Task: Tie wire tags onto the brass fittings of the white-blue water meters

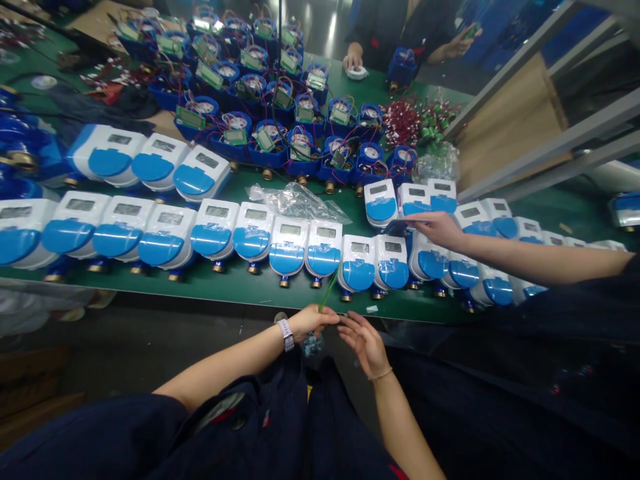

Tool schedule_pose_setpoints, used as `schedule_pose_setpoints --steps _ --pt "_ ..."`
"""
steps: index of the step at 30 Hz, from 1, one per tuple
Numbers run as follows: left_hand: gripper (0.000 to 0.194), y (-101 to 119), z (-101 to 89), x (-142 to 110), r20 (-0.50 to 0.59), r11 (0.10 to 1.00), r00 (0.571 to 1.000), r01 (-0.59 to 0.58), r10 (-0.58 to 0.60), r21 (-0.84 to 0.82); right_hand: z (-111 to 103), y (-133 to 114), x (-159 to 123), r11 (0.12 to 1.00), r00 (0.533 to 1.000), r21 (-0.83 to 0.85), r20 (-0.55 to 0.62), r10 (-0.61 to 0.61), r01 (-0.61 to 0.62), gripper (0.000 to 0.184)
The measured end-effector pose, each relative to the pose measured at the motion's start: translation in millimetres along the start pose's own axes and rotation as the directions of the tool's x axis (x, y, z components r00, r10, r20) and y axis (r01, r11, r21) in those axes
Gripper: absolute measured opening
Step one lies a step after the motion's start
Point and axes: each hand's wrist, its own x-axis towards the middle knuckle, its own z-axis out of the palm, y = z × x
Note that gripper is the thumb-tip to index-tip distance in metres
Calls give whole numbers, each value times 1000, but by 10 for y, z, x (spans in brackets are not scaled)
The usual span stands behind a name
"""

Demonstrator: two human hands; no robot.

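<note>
We pinch a green strip (327, 290) upright in our left hand (311, 321), pointing toward a water meter (323, 248), our right hand (363, 343) open just beside.

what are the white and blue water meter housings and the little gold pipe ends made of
The white water meter housing with blue flip cover looks like moulded plastic, going by its smooth, rounded, glossy surfaces. The gold-coloured pipe end looks like brass, from its yellow metallic sheen, though it's small to tell.

Factory assy line: rows of blue water meters (287, 248) on green workbench (235, 285).
</note>
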Motion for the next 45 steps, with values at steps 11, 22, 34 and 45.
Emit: schedule_pose_setpoints --steps 11,22,34,45 --pt "34 45 -29 47 -5 1000 1000 11 -10 12 -134 -316 265 943 987 333 -160 36 20 37" --pt "33 98 -38 5 15 999 999 33 -34 43 -247 -290 368 950 978 286 -198 -70 126 14" --pt "27 148 106 78 -174 971 955 -240 239 19 60 100 -81 931 954 -252 -77 -291 264 35" --pt "21 103 65 108 -221 883 864 -399 452 248 198 215 23 926 946 -279 -126 -299 255 32"
